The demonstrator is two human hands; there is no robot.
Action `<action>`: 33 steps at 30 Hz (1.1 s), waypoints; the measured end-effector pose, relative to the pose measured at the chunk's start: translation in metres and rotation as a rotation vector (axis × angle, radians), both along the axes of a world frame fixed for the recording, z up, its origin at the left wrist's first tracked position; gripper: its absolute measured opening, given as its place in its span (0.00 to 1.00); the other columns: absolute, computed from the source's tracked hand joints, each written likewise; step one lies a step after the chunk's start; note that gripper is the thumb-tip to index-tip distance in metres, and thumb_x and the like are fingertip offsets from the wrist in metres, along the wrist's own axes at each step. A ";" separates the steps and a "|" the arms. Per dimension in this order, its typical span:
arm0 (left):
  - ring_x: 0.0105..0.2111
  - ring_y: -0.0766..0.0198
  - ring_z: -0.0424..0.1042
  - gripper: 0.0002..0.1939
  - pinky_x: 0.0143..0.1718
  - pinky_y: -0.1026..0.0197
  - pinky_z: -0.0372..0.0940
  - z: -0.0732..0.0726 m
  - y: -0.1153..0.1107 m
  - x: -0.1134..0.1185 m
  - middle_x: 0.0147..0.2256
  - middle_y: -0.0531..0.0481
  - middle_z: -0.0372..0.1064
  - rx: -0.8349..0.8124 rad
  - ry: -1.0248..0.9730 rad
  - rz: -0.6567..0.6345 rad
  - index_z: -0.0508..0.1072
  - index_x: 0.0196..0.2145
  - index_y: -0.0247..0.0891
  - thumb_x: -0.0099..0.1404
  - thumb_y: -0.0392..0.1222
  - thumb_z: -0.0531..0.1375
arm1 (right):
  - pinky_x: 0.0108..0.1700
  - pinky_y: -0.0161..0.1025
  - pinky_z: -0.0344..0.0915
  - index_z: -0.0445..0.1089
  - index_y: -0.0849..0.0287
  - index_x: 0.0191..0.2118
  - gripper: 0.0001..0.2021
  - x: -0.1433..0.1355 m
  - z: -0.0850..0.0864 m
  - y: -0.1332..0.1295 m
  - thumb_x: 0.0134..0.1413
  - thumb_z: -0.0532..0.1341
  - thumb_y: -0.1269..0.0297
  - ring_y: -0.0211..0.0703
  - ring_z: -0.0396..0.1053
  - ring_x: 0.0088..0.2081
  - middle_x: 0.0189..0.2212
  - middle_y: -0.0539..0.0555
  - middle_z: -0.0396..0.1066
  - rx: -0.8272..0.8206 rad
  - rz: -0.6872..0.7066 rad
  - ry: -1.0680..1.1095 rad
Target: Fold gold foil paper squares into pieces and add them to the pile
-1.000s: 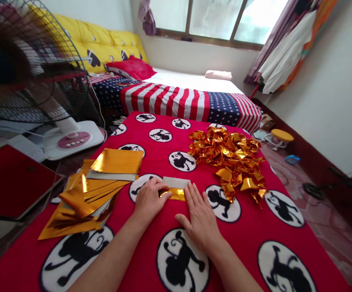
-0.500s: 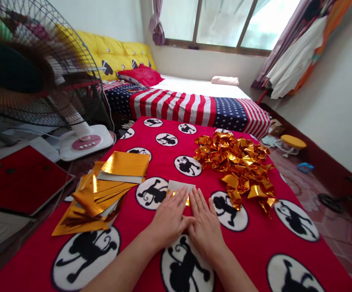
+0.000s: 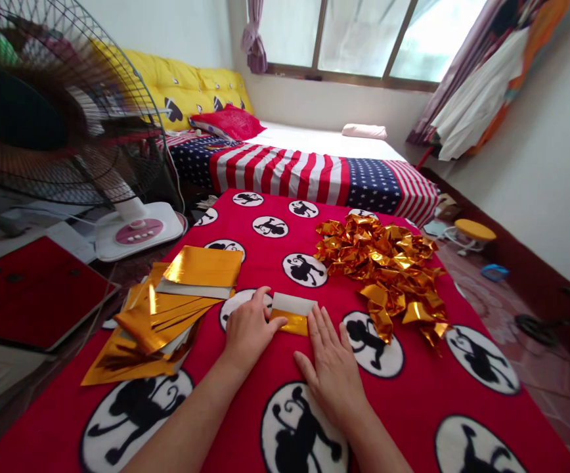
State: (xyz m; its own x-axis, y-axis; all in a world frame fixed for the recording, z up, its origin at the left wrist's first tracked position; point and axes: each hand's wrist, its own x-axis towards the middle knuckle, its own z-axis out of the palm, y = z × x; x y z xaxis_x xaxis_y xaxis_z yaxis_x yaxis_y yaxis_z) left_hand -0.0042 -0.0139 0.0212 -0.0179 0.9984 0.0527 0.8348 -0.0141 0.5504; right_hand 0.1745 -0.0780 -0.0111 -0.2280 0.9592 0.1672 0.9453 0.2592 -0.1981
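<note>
A small sheet of gold foil paper (image 3: 289, 323) lies flat in front of me, its lower part folded up to show gold and its upper strip pale grey. My left hand (image 3: 251, 328) is at its left side, thumb on the gold fold near the edge and fingers apart. Stretched out flat, my right hand (image 3: 333, 360) rests with its fingertips at the paper's right edge. To the left is a loose stack of gold foil sheets (image 3: 201, 266), some grey side up. Folded gold foil pieces (image 3: 378, 253) are heaped to the right.
Red cloth with monkey prints (image 3: 226, 427) covers the surface under my hands. A fan (image 3: 137, 230) stands close on the left, its blades blurred. Beyond are a bed (image 3: 305, 172) and a red pillow (image 3: 230, 123). On the right floor is a yellow stool (image 3: 475, 228).
My left hand has moved left off the middle of the paper to its left edge, uncovering the gold fold. My right hand has barely moved, its thumb now apart from the left hand.
</note>
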 end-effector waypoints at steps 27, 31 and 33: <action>0.22 0.69 0.63 0.15 0.23 0.68 0.57 -0.017 0.016 -0.015 0.24 0.52 0.70 0.008 -0.757 -0.127 0.77 0.31 0.34 0.52 0.49 0.66 | 0.27 0.31 0.57 0.70 0.61 0.26 0.17 0.002 0.023 0.044 0.42 0.68 0.51 0.34 0.61 0.24 0.21 0.48 0.68 -0.291 -0.202 1.482; 0.24 0.66 0.66 0.17 0.25 0.67 0.59 -0.019 0.018 -0.016 0.23 0.51 0.70 -0.035 -0.688 -0.159 0.76 0.27 0.35 0.56 0.53 0.62 | 0.25 0.30 0.53 0.70 0.61 0.26 0.17 0.002 0.024 0.042 0.42 0.68 0.51 0.33 0.58 0.22 0.19 0.47 0.65 -0.280 -0.243 1.475; 0.21 0.67 0.63 0.18 0.23 0.67 0.56 -0.019 0.018 -0.017 0.20 0.53 0.66 -0.033 -0.639 -0.162 0.74 0.22 0.35 0.57 0.54 0.61 | 0.23 0.30 0.50 0.70 0.61 0.25 0.17 0.003 0.025 0.042 0.42 0.68 0.51 0.32 0.56 0.21 0.19 0.47 0.64 -0.291 -0.256 1.460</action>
